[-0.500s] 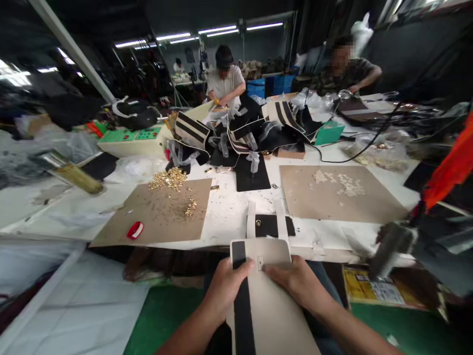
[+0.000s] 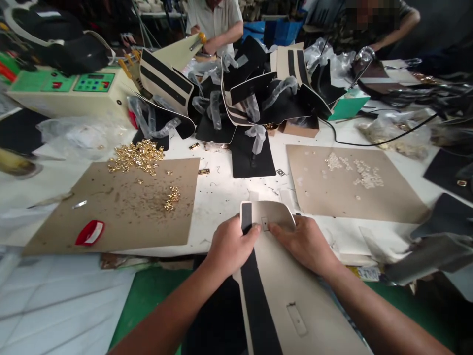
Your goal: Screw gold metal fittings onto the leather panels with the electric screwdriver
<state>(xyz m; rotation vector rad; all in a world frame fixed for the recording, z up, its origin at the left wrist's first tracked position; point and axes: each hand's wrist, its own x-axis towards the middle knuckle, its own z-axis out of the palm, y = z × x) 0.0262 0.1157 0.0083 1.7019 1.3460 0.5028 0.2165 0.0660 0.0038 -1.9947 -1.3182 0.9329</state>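
Observation:
A beige panel [image 2: 275, 266] with a black stripe down its left side runs from the table edge toward my body. My left hand [image 2: 233, 242] grips its left edge, the thumb lying on top across the stripe. On the opposite edge, my right hand [image 2: 301, 241] holds the panel with its thumb on the beige face. Between the two thumbs shows a small rectangular mark with a hole. A larger slot outline sits lower on the panel. The fingers under the panel are hidden. The panel's far end bends upward a little.
Brown boards flank the panel: the left board [image 2: 121, 197] bears gold metal fittings [image 2: 136, 157] and a red tape ring [image 2: 89, 233], the right board [image 2: 332, 192] small pale pieces. Black-and-beige panels [image 2: 254, 93] heap at the back. A cream machine [image 2: 77, 96] stands left. Two people work beyond.
Both hands have lifted the panel upward in view and forward over the table edge, covering the small black piece there. More of the panel's lower part now shows. The camera has tilted down.

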